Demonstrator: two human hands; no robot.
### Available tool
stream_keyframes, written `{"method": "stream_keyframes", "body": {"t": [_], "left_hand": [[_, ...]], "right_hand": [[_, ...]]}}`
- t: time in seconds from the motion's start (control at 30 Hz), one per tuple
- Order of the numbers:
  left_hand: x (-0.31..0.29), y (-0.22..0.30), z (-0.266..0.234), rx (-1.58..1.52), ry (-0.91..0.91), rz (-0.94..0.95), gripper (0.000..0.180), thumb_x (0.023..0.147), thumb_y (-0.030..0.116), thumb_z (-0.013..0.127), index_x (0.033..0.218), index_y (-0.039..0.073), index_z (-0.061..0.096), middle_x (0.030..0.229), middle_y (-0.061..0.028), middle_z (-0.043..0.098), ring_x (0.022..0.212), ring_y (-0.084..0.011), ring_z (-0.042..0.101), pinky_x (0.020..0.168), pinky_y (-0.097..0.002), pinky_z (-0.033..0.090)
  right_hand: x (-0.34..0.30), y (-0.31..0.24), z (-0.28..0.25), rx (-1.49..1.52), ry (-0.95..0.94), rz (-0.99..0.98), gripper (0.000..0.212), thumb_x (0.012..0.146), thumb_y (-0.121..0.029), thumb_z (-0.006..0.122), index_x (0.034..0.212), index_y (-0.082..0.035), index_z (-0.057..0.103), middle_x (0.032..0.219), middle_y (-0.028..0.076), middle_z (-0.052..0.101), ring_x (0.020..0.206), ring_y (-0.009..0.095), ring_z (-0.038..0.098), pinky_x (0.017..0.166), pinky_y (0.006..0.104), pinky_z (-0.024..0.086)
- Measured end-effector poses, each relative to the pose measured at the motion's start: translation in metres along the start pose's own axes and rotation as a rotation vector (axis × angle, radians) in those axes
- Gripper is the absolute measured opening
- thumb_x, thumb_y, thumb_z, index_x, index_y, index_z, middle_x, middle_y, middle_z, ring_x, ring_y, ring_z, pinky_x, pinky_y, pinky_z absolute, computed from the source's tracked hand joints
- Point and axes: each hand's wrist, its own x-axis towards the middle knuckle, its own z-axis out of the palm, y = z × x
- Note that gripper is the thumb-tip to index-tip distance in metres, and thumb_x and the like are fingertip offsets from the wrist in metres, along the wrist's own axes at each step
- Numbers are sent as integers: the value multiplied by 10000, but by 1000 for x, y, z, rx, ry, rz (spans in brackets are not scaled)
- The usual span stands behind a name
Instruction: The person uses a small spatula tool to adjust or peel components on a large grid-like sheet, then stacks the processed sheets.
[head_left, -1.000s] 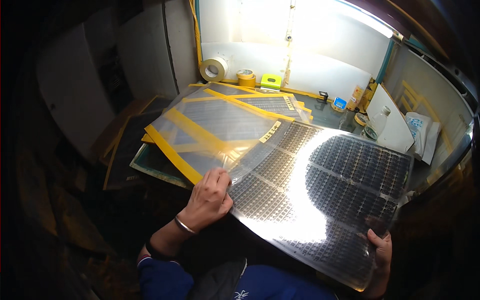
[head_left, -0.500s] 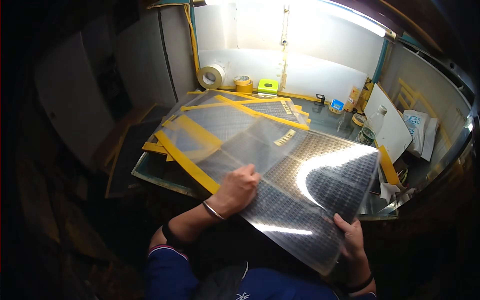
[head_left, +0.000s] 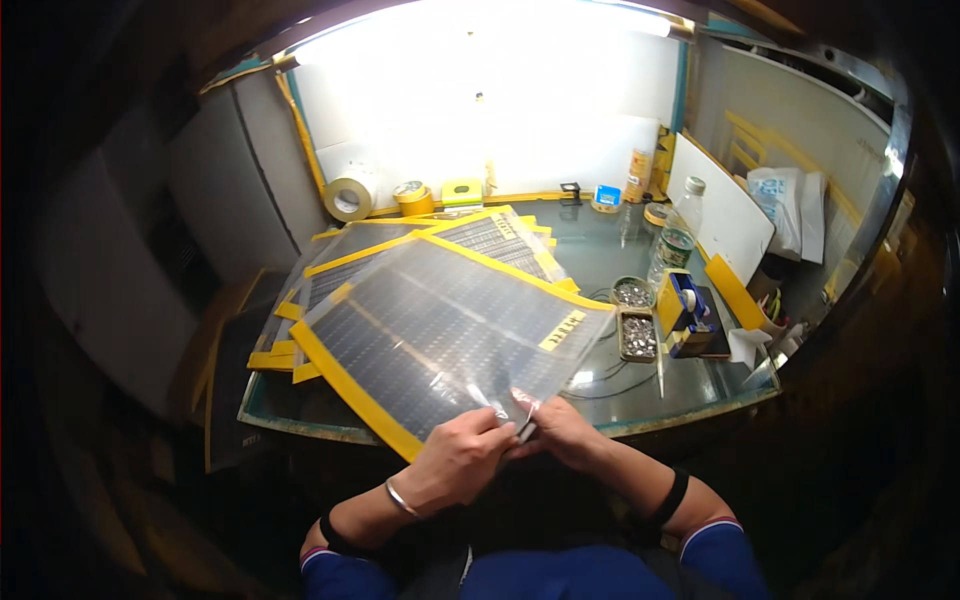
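Observation:
A dark patterned sheet (head_left: 420, 335) under clear glossy plastic, edged with yellow tape and bearing a pale yellow label (head_left: 563, 330), slants over the table's front edge. At its near corner both hands meet. My left hand (head_left: 460, 458) is closed, its fingertips pinching the plastic there. Beside it, my right hand (head_left: 562, 435) is also closed on that corner, thumb on top and fingers below. The plastic wrinkles between the two hands, and a small whitish bit shows at the fingertips. Beneath the sheet lies a stack of similar yellow-edged sheets (head_left: 490, 240).
Right of the sheet are tins of small metal pieces (head_left: 638, 335), a tape dispenser (head_left: 685, 310) and a plastic bottle (head_left: 688, 205). Tape rolls (head_left: 350, 198) and a green hole punch (head_left: 462, 192) line the back. The glass tabletop (head_left: 700, 385) has a curved front edge.
The sheet has swung left and no longer covers the table's right side, where the tins and dispenser now show. My right hand has come in beside my left. The view has shifted.

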Motion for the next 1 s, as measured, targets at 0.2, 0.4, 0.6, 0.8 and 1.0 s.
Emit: {"method": "stream_keyframes", "body": {"t": [0.2,0.4,0.6,0.8,1.0], "left_hand": [[-31,-10,-9,-139,-26,-183,290,712,186,809,912,16,686,654,-79,569,567,-202,582,527,-302,473],[-43,-7,-9,-305,-8,-370,287,695,222,820,818,-3,690,634,-85,589,531,-184,579,508,-292,462],[-35,-1,-4,-303,-36,-387,174,710,78,802,825,12,690,637,-61,598,522,-106,574,485,-259,448],[-44,-15,-4,-128,-171,-343,101,717,75,722,745,38,633,680,-101,609,604,-250,630,559,-323,504],[-93,-42,-51,418,-115,-614,84,723,81,678,719,55,598,705,-116,574,666,-323,605,605,-415,485]], "right_hand": [[-3,-14,1,-255,-213,143,501,948,-454,499,1000,40,564,754,121,639,512,151,614,446,238,523],[-5,-3,-16,-188,-392,133,429,939,-360,564,1067,49,538,844,143,650,628,147,646,557,253,558],[-3,2,-9,-329,-313,152,358,966,-257,531,1038,93,543,809,160,643,639,206,673,562,291,586],[-18,-12,2,-724,-205,94,323,953,-277,552,941,40,609,690,102,644,581,148,657,523,278,565],[-27,-25,-40,-505,14,-155,173,937,-170,581,977,-11,635,727,65,650,587,97,623,508,225,524]]}}
